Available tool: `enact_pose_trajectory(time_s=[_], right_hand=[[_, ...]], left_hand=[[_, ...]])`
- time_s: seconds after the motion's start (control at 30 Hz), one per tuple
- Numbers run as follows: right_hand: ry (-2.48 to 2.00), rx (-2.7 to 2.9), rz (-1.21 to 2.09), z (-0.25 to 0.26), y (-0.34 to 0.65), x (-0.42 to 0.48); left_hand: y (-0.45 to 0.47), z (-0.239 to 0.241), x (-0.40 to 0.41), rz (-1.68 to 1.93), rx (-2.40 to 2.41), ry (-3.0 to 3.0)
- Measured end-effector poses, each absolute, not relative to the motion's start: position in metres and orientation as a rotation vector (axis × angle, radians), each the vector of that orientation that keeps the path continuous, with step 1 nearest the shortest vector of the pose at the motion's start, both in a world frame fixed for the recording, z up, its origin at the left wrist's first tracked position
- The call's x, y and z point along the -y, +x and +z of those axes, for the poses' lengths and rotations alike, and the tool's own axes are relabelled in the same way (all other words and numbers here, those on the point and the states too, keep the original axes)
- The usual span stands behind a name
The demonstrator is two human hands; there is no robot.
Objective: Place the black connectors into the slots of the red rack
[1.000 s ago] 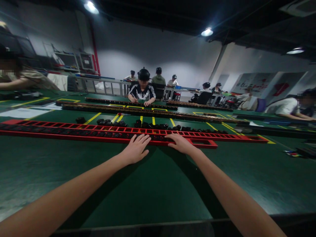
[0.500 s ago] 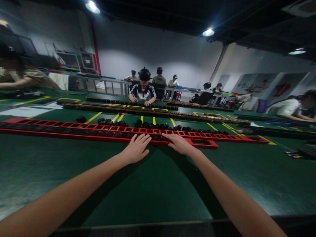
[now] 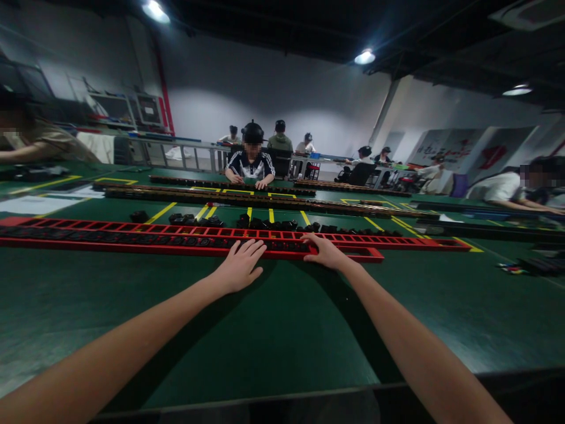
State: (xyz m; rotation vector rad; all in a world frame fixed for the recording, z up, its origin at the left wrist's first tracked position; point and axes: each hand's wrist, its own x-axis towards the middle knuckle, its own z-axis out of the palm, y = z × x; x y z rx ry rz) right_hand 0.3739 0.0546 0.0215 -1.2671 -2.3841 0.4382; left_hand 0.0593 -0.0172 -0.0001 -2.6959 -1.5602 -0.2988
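Observation:
Two long red slotted frames lie side by side across the table: a near red frame (image 3: pixel 207 249) and a far red frame (image 3: pixel 371 238). Black square pieces (image 3: pixel 176 240) fill a row of slots in the near one. My left hand (image 3: pixel 238 266) rests on its front edge, fingers spread over the slots. To its right, my right hand (image 3: pixel 326 253) arches over the same frame, with thumb at the near edge and bent fingers towards the far side. A gap shows between thumb and fingers, and no loose piece is visible there.
Loose black pieces (image 3: pixel 282 225) lie in a line behind the frames. Long dark rails (image 3: pixel 265 201) lie farther back on the green table (image 3: pixel 282 335). A person (image 3: pixel 249 165) sits opposite; others sit at both sides. Coloured wires (image 3: pixel 512 268) lie at right.
My right hand has shifted slightly right along the near frame, its fingers bending and thumb dropping to the front edge. My left hand stays nearly where it was. The view has turned slightly.

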Motion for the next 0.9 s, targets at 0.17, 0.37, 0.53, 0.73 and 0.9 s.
enact_pose_trajectory(time_s=[0.17,0.37,0.53,0.73,0.9], right_hand=[[-1.316,2.397,0.363,0.0227,0.3694,-0.0504],[-1.299,2.406,0.304,0.0187,0.3701,-0.0531],[-1.326,2.421,0.298,0.0192,0.3685,-0.0516],[-1.195,2.532,0.253,0.0187,0.3683,-0.0512],[-1.187,2.523,0.25,0.0132,0.3691,-0.0552]], left_hand=[[0.0601,-0.0007,0.0171,-0.295,1.568,-2.693],[0.06,0.001,0.0175,-0.317,1.558,-2.692],[0.0597,0.0003,0.0173,-0.316,1.568,-2.699],[0.0609,0.0019,0.0189,-0.325,1.57,-2.7],[0.0592,0.0007,0.018,-0.332,1.565,-2.704]])
